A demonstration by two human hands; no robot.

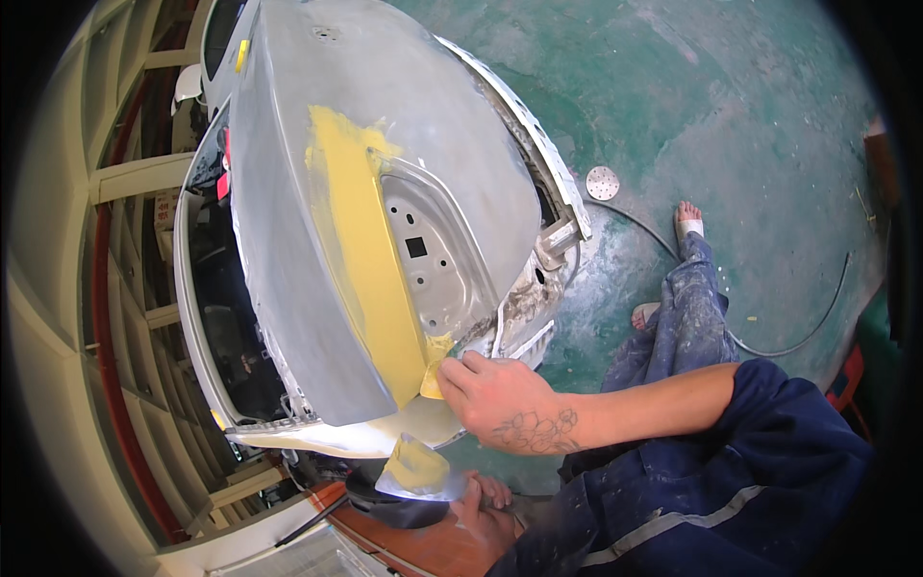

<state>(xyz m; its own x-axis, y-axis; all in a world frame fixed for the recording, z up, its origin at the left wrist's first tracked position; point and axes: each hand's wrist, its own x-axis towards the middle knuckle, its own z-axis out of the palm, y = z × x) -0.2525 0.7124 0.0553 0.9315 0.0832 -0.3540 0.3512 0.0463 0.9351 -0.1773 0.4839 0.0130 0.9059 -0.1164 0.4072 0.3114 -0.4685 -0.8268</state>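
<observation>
My right hand (505, 404) is pinched on a small yellow-coated putty spreader (433, 380) at the lower edge of a car's grey boot lid (461, 115). A broad yellow band of filler (361, 260) runs along the lid, beside the recessed panel (418, 245) with its square hole. Lower down, my left hand (486, 505) grips a flat, pale putty scraper (418, 471) with a smeared lump of yellow filler on its face. Part of that hand's fingers is hidden behind the scraper's edge.
A round sanding disc (603, 183) lies on the green floor (769, 125), near a dark hose (798, 346). My feet (687, 216) are right of the car. A dark rounded object (385, 505) and an orange-red surface (413, 543) are below. Metal shelving (144, 337) stands left.
</observation>
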